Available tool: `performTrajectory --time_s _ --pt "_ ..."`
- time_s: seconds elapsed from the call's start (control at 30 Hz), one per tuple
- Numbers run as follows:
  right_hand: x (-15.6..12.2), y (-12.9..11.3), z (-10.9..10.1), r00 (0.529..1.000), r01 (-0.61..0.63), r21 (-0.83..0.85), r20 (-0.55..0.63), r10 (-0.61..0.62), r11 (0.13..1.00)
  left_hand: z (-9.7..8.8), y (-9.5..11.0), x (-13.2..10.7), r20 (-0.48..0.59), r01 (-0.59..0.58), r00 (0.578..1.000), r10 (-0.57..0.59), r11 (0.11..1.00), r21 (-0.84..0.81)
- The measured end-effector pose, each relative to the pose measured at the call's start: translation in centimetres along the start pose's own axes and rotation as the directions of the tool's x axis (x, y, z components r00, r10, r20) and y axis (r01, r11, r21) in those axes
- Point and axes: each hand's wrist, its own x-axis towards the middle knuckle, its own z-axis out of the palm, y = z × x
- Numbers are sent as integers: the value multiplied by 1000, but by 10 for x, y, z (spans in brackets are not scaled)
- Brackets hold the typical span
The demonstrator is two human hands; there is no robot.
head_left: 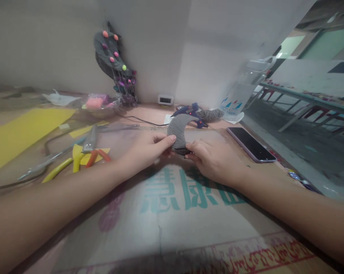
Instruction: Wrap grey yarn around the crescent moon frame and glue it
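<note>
A grey crescent shape (178, 129), its surface wrapped in yarn, is held up over the table between both hands. My left hand (154, 146) grips its left edge, thumb on the front and fingers behind. My right hand (210, 154) pinches the lower end, where a dark unwrapped part shows. Just behind the crescent lie a dark blue glue gun (192, 110) with a small red light and a bundle of grey yarn (211, 114).
Pliers with yellow handles (57, 170), orange-handled cutters (97, 156) and yellow sheet (23, 133) lie left. A phone (251, 144) and clear water bottle (237, 89) stand right. A grey crescent with coloured balls (110, 53) leans on the wall near a small white digital display (165, 99).
</note>
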Motion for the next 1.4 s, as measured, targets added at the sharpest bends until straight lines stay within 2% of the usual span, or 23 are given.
performTrajectory --time_s 0.23,0.43,0.57,0.67,0.97,1.17,1.4 --pt "-2 2 1 999 16 4 44 -16 1000 0 0 0 17 29 999 -29 999 -36" --pt "-2 3 2 999 26 30 27 -26 999 0 -1 0 19 32 999 -32 999 -28" --pt "0 2 -1 997 -82 96 11 81 992 1 0 1 10 22 1000 -21 999 -35" --pt "2 1 -4 987 -159 137 49 154 978 0 0 1 4 5 1000 -4 1000 -21" --pt "0 -1 0 996 -45 95 -74 52 994 0 -1 0 -15 -7 1000 8 998 61" --pt "2 -2 -2 997 -75 96 -4 76 993 1 -1 -1 -17 -40 999 42 996 77" --pt "2 -2 1 1000 -14 39 -5 14 999 2 -1 -2 0 -17 1000 17 998 63"
